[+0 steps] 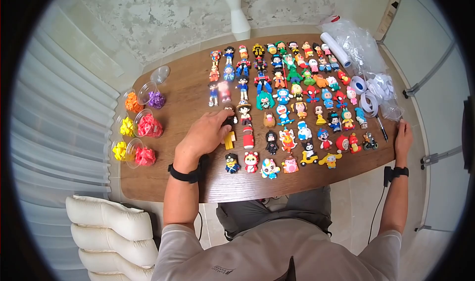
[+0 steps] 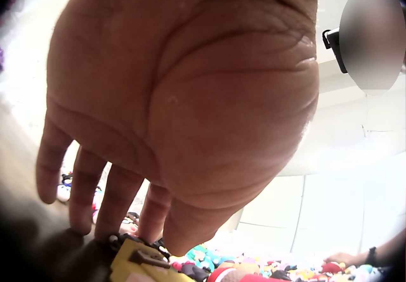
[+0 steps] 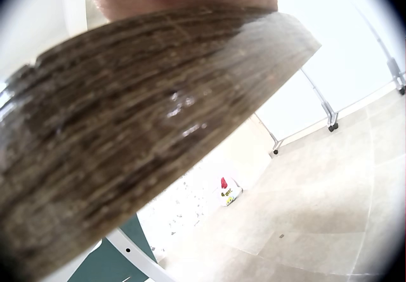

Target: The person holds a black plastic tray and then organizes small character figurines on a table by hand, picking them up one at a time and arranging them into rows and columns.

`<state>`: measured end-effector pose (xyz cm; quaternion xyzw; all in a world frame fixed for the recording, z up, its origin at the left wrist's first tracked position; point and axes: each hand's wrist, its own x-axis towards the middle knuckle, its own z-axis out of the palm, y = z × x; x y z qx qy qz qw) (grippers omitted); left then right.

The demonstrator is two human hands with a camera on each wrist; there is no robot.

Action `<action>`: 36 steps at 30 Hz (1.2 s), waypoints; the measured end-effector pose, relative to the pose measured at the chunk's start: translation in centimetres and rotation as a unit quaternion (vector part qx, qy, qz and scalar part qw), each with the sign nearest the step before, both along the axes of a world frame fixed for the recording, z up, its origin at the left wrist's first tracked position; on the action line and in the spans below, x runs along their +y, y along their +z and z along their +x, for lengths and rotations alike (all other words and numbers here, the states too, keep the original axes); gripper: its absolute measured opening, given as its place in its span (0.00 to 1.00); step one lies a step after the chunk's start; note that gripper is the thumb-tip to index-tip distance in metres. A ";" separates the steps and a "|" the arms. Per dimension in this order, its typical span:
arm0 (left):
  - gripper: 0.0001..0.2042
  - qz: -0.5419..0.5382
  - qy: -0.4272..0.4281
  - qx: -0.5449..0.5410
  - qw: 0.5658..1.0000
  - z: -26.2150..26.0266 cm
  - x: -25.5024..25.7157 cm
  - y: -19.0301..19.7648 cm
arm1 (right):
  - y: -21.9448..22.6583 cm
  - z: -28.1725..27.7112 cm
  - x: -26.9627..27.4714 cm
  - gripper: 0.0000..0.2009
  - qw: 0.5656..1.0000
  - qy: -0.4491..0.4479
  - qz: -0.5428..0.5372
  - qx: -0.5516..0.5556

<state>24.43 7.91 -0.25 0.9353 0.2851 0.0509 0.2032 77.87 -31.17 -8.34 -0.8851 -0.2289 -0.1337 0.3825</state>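
Note:
My left hand (image 1: 205, 135) reaches over the left edge of the figurine rows, its fingertips on a small dark-topped figurine (image 1: 230, 116) that they partly cover. In the left wrist view the fingers (image 2: 85, 187) point down toward the table, with the thumb apart in front. Just below the thumb lies a yellow figurine (image 1: 229, 141), and beside it a red one with a white top (image 1: 248, 138). A figurine in a straw hat (image 1: 245, 115) stands to the right of the fingertips. At the table's right edge rests my right hand (image 1: 403, 135), holding nothing visible.
Several rows of toy figurines cover the table's middle and right. On the left stand clear cups with yellow (image 1: 127, 126), orange, purple and red (image 1: 149, 126) pieces. A white roll (image 1: 335, 49), plastic bags (image 1: 363, 46), tape (image 1: 368, 104) and a pen (image 1: 382, 128) lie at right.

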 end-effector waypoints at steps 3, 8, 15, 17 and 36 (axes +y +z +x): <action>0.19 -0.004 0.002 0.004 1.000 -0.1 0.0 0.1 | 0.0 0.4 -0.2 0.21 1.000 -0.001 -0.024 0.008; 0.19 0.002 -0.002 -0.005 1.000 -0.1 0.0 -0.2 | -0.2 0.2 -0.1 0.21 1.000 0.005 0.010 0.007; 0.19 -0.004 0.004 0.007 1.000 0.0 -0.1 0.2 | 0.0 0.0 0.1 0.20 1.000 -0.012 0.002 0.007; 0.19 -0.004 0.004 0.008 1.000 0.1 -0.2 0.2 | 0.0 -0.1 0.1 0.20 1.000 -0.012 0.003 0.006; 0.10 -0.035 0.068 -0.023 0.997 -0.5 0.6 1.2 | 0.7 -0.5 0.1 0.21 1.000 -0.013 -0.008 0.015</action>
